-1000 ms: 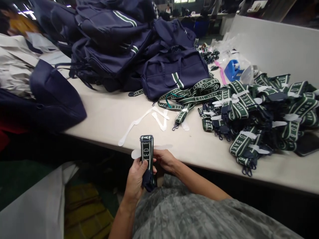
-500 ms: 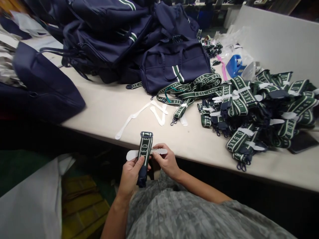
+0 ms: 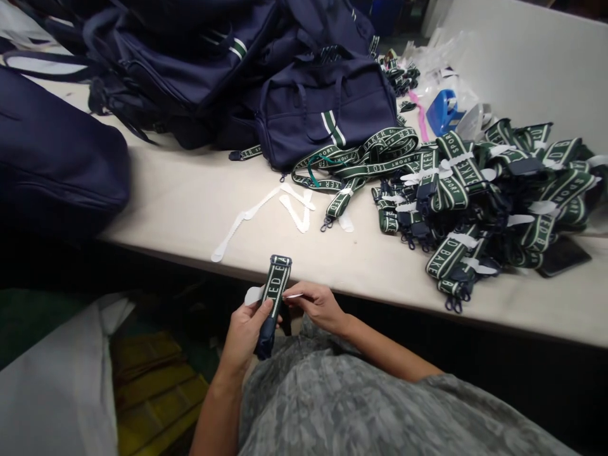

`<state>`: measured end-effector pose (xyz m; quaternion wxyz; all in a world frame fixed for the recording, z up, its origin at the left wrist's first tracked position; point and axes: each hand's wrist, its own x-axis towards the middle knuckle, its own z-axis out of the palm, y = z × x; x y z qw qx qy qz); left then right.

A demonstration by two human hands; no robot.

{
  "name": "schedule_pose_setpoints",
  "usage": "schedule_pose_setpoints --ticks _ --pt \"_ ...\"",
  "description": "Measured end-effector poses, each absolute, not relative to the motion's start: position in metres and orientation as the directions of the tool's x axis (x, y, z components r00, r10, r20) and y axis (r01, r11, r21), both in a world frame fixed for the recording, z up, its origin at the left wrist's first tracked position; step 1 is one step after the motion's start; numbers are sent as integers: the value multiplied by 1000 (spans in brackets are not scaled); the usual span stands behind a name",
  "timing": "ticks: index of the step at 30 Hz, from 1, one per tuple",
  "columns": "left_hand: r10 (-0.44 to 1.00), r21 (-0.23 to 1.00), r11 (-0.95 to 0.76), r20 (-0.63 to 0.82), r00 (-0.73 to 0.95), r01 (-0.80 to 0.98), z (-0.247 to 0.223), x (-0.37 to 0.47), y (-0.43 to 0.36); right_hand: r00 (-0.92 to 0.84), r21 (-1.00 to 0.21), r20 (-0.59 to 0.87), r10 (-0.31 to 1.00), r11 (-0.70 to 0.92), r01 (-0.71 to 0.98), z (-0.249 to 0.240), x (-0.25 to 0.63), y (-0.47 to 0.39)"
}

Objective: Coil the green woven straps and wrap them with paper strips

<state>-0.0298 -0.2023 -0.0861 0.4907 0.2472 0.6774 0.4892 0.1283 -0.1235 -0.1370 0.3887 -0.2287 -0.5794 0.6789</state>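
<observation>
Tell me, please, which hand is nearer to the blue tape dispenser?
Right. The right hand is below and left of the blue tape dispenser; the left hand sits farther left.

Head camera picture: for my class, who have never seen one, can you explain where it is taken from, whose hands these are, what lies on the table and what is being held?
The camera sits on a person's head and looks forward and down, so the two bare hands at the bottom are that person's own. The left hand grips a folded green and white strap upright. The right hand pinches a thin white strip that crosses behind the strap. Beyond them is a pale table. On it lie navy bags, a heap of folded straps banded in white, some loose white strips and a blue tape dispenser.
</observation>
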Motion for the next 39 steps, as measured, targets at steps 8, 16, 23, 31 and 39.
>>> schedule_pose_setpoints --ticks 8,16,23,31,39 --pt "831 912 375 -410 -377 -164 -91 -25 -198 -624 -942 325 711 303 -145 -136 139 -122" --pt "884 907 415 -383 -269 71 -112 -20 -196 -721 -844 318 616 530 80 -134 142 -112" --pt "946 899 285 -208 -246 332 -105 -19 -191 -703 -963 189 686 268 3 -125 137 -114" --pt "915 879 207 -18 -403 431 -101 -6 -183 -470 -990 141 871 126 -64 -125 121 -106" --pt "860 861 227 42 -509 454 -114 -5 -162 -436 -979 143 888 191 68 -125 115 -90"
